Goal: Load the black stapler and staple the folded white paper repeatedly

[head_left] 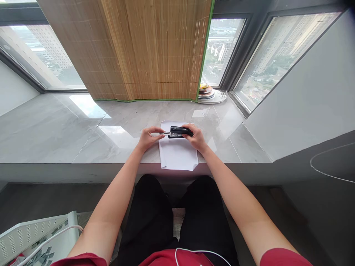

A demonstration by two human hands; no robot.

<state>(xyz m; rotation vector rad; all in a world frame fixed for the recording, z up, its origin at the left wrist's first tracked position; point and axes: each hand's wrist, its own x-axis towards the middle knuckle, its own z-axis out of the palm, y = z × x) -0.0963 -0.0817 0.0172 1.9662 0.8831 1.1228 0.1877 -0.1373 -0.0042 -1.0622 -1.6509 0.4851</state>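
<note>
While right hand (197, 138) grips one stapler (180, 131), left hand (148, 137) pinches its tip, one paper sheet (179, 155).

Bright window daylight, glare on sill (83, 122) (edges bowed)

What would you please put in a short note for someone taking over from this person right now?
Right hand: wrapped round the back of the black stapler, holding it just above the paper.
Left hand: fingertips at the stapler's metal front end, which looks pulled open.
White sheets of paper lie on the marble sill, near its front edge, directly under the stapler.
Done: stapler picked up and apparently opened at the front.
Left: whether staples are inside cannot be seen; no staple visible in the paper.
</note>
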